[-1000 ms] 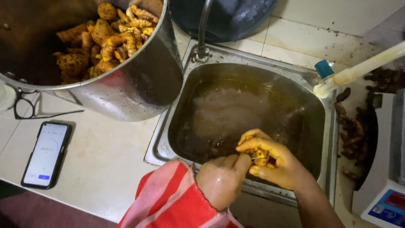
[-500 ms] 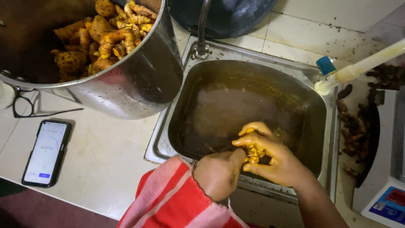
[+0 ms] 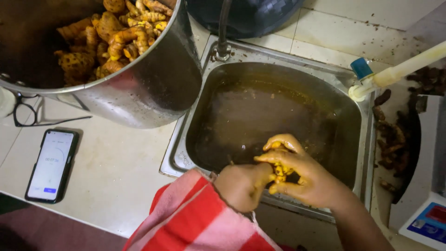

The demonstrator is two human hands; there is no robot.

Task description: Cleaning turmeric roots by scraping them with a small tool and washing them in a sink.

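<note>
Mostly hidden, yellow root (image 3: 280,171) gripped by right hand (image 3: 304,179) fingers over sink (image 3: 278,116); left hand (image 3: 241,185) fist closed, contents unclear.

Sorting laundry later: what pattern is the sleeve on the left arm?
The sleeve has broad red and pink stripes, seen in the head view.

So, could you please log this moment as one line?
left hand: closed, against root | right hand: fingers around yellow root | over sink of murky water | pot of roots at left
</note>
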